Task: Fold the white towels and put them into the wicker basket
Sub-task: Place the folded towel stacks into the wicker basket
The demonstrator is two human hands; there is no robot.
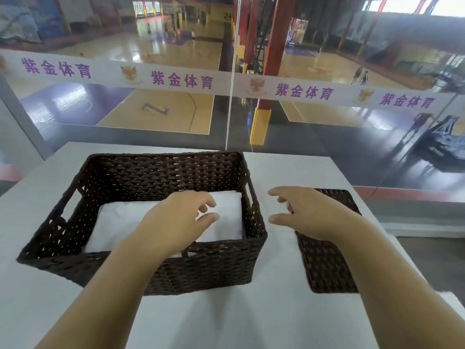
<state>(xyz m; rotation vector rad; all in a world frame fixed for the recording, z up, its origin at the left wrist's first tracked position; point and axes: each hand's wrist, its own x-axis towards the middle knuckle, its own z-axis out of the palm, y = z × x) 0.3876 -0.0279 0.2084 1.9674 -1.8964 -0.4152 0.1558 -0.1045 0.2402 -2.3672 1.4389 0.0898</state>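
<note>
Folded towel (226, 217) in basket (176, 273) on table (276, 323); flat woven piece, prob. lid (324, 263), just right of basket.

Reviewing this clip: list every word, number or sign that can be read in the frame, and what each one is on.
"紫金体育": purple characters, repeated four times along the white banner strip on the glass.
"24": yellow sign far back in the hall.
"Z": purple letter painted on the court floor.
Crest logos between the banner texts: any lettering too small to read.
Wicker basket, white towels, table: no text.
</note>
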